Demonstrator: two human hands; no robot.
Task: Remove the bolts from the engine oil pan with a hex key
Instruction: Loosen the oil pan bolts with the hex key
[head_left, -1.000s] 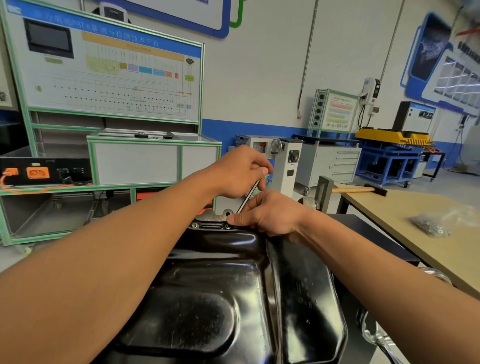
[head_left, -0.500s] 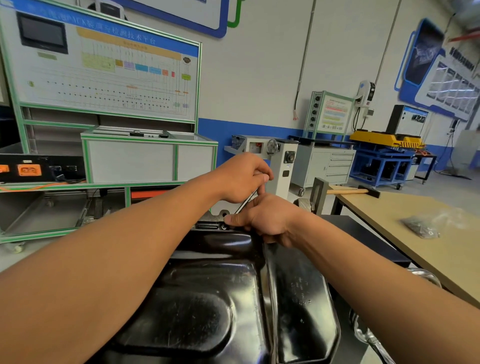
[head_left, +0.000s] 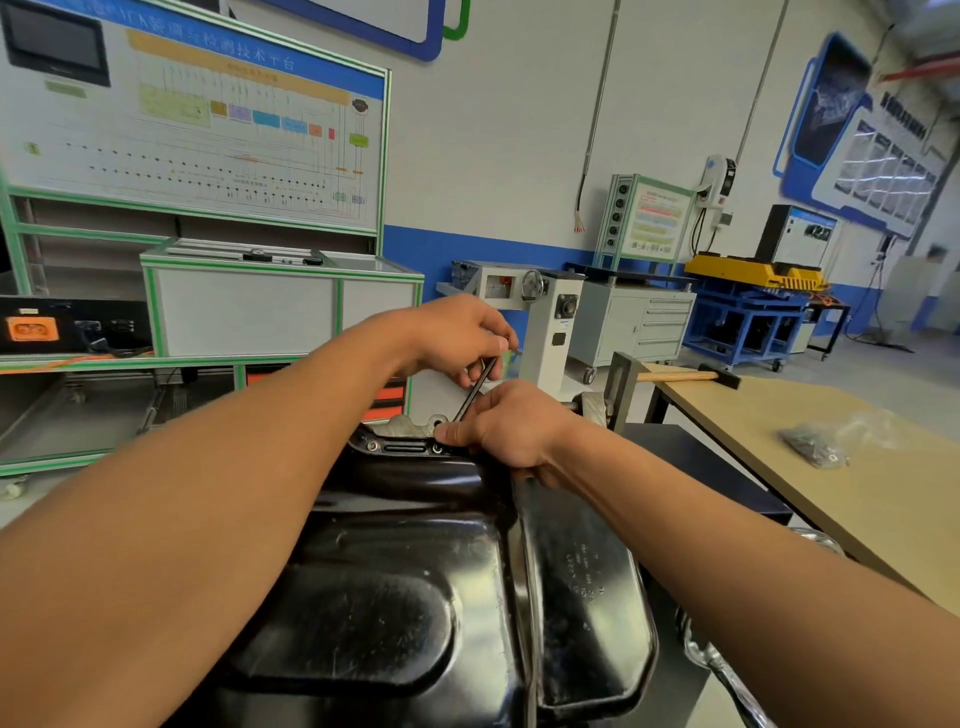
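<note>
two hands working a hex key at the far rim of a black oil pan

a person's view down both bare forearms. a glossy black oil pan (head_left: 415, 597) fills the lower middle of the picture, bottom side up. the left hand (head_left: 457, 338) hovers above the pan's far rim, its fingers (head_left: 493, 345) curled round the top end of a thin dark hex key (head_left: 475, 389). the key slants down from there to the far rim. the right hand (head_left: 509, 426) rests on the far rim, its thumb (head_left: 449, 431) and curled fingers pinching the key's lower end. the key's tip is hidden behind that thumb, so the bolt it is working cannot be seen.

two small bolts show on the pan's far rim. one (head_left: 438, 448) sits just beside the right thumb tip, and the other (head_left: 372, 446) lies to its left along the rim. both look seated in the pan.

the key is probably stiff steel, light and smooth, and likely to slip if held loosely. gripping the top end for leverage and steadying the shaft low down seems wise. the bolts are small and hard, easy to drop once free. the pan looks rigid and heavy.

to the right of the pan stands a wooden table (head_left: 779, 415) with a hammer (head_left: 685, 375) and a clear bag (head_left: 815, 444) on it.
</note>
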